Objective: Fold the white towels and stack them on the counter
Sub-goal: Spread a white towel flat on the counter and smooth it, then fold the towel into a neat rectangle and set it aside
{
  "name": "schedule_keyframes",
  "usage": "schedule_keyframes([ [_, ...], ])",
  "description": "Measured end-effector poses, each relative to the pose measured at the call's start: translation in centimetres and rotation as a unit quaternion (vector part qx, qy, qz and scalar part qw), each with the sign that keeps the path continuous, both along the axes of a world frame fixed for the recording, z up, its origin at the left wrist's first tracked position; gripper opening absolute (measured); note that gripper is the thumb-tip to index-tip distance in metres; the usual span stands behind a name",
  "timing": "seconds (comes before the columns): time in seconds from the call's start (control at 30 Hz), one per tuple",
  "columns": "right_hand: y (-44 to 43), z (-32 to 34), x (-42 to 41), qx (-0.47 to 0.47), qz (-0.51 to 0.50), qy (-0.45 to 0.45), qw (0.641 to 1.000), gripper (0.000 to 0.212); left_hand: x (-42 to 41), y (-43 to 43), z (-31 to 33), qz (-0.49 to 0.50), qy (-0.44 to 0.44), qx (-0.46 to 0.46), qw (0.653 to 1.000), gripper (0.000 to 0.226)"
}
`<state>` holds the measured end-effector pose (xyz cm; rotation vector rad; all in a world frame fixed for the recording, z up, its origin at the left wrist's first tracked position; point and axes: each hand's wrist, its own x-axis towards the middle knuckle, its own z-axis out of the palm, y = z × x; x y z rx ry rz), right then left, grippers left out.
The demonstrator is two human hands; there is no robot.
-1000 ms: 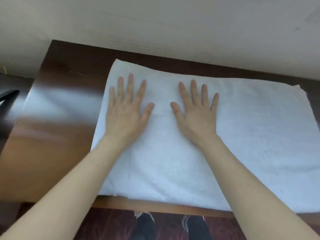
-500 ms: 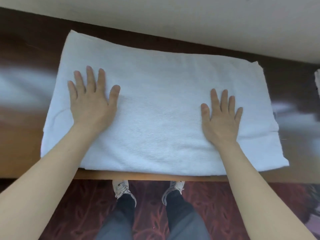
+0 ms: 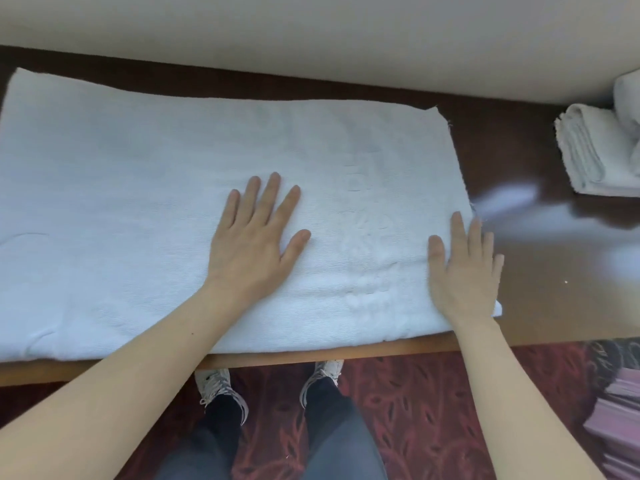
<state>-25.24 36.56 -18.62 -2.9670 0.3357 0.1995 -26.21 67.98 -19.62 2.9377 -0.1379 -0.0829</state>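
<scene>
Head view: a white towel point(image 3: 138, 202) lies flat on the dark wooden surface point(image 3: 554, 289), spreading from nine o'clock past the centre, with its near edge along the front lip. The left hand point(image 3: 252, 244) rests flat near the centre, fingers straight and spread, holding nothing. The right hand point(image 3: 460, 271), at four o'clock, presses flat across the towel's right edge, its outer fingers over bare wood. At two o'clock, well apart, folded towels point(image 3: 595, 154) sit by the wall. At six o'clock, shoes point(image 3: 221, 386) stand on red carpet point(image 3: 433, 410).
</scene>
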Motion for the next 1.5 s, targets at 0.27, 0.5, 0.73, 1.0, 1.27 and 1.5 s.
schedule_keyframes([
  [0.27, -0.1, 0.4, -1.1, 0.044, -0.035, 0.003, 0.998, 0.07, 1.0, -9.8, 0.3, -0.061, 0.025, -0.021, 0.998, 0.077],
  [0.5, -2.3, 0.0, -1.4, -0.006, 0.035, 0.013, 0.999, 0.065, 2.6, -14.2, 0.0, -0.092, 0.015, -0.015, 0.996, 0.075],
  [0.73, -4.6, 1.3, -2.4, 0.004, -0.113, -0.074, 0.991, 0.056, 3.2, -15.0, 0.2, -0.036, 0.022, -0.007, 0.999, 0.077],
  [1.0, -1.8, 2.4, -1.3, 0.218, -0.167, -0.012, 0.961, 0.041, 2.3, -20.4, 0.2, -0.07, 0.021, -0.016, 0.997, 0.07],
  [1.27, -0.2, 3.8, -0.3, 0.399, -0.16, -0.064, 0.9, 0.042, 2.4, -17.5, 0.7, -0.027, 0.043, -0.026, 0.998, 0.076],
  [1.5, 3.0, 5.8, -0.7, 0.361, -0.086, -0.091, 0.924, 0.03, 4.3, -14.9, 3.3, -0.024, 0.091, -0.254, 0.963, 0.079],
])
